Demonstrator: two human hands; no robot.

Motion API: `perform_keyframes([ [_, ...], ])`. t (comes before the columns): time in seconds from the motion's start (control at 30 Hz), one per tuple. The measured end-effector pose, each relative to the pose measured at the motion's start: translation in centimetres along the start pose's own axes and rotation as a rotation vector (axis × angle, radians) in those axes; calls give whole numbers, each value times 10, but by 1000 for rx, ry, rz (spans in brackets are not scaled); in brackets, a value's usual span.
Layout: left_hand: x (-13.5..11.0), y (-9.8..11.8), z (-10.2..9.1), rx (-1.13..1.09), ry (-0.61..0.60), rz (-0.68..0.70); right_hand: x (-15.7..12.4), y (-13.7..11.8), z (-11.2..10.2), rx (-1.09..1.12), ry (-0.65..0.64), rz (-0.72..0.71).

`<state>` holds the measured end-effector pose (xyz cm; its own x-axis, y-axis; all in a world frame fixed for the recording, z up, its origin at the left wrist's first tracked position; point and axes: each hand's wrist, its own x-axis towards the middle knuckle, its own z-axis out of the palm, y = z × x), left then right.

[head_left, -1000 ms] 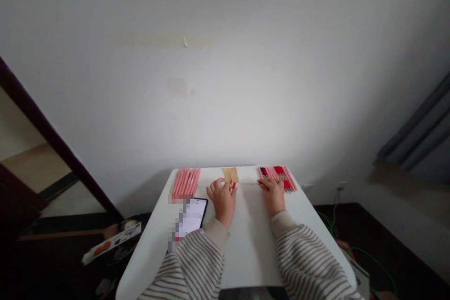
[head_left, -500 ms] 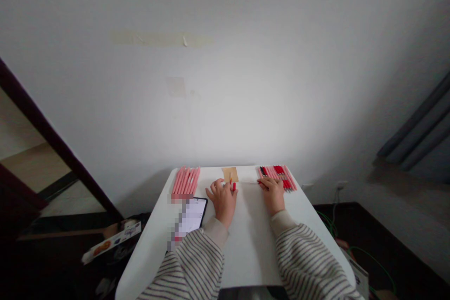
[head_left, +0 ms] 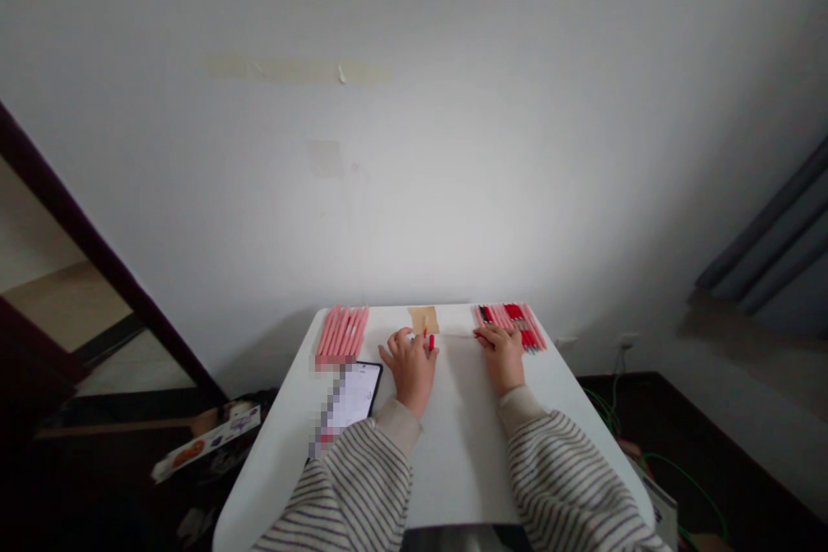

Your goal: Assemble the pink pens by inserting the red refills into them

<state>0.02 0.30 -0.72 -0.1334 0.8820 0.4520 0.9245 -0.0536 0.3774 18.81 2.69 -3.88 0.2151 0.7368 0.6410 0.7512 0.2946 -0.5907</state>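
My left hand [head_left: 412,369] is over the middle of the white table, fingers bent and the little-finger side spread. By its thumb and index finger shows a small red pen part [head_left: 431,343], which they seem to pinch. A thin orange-red tip [head_left: 425,332] sticks up just behind the fingers. My right hand [head_left: 503,355] is closed on a slim pen refill [head_left: 461,335] with a red end, pointing left toward my left hand. Beneath and beside the right hand lies a row of pink pens [head_left: 534,329] with red and black parts; the fingers cover some of it.
Several pink pen barrels [head_left: 341,333] lie side by side at the back left of the white table [head_left: 453,466]. A phone [head_left: 359,388] lies in front of them, partly under my left sleeve. A tan paper square [head_left: 423,316] is at the back edge, against the wall.
Almost nothing differs. Both hands stay in place with the same grip; the view shifts very slightly.
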Motion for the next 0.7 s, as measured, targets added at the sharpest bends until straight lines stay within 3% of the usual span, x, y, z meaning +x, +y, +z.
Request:
perform_keyframes([
  [0.37,1,1,0,-22,14,12,0,-2,0,-2,-9,6],
  [0.7,3,1,2,-198,22,106,0,-7,0,17,-63,-132],
])
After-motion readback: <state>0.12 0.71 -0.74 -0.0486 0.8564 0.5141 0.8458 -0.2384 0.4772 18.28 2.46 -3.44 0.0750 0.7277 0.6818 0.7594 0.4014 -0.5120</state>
